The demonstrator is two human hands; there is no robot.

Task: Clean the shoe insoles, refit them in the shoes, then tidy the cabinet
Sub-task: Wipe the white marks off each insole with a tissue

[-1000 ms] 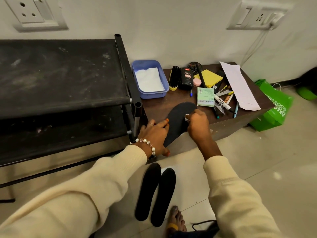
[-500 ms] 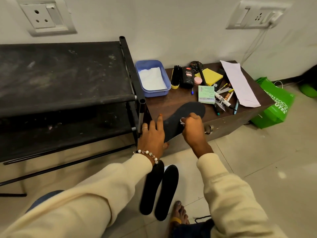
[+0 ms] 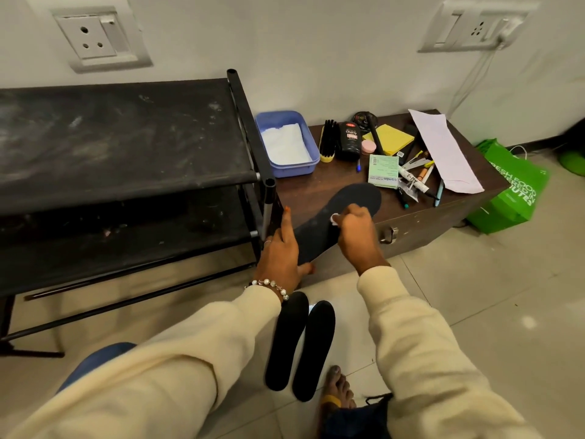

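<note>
While the left hand (image 3: 280,255) pins the near end of a black insole (image 3: 340,213) against the brown cabinet top (image 3: 319,185), thumb hooked under the overhanging heel and forefinger stretched along its edge, the right hand (image 3: 354,234) is pinched tight around a small white wad, probably tissue (image 3: 335,219), pressed onto the insole's middle; the cleaning step looks to be in hand, with refitting and tidying not yet begun. The insole is flat, matte and foot-shaped, likely soft foam; its rounded toe lies beyond the right hand's knuckles, its heel juts past the cabinet edge under the left palm. Two more black insoles (image 3: 300,346) lie side by side on the pale tiled floor, below both wrists. Beyond the left fingertips sits a blue plastic tub (image 3: 311,164) lined with white tissue; beyond the right hand, a clutter of pens and pads. The next move probably calls for firm strokes toward the toe, the left hand bracing against slip; no shoes are visible.
</note>
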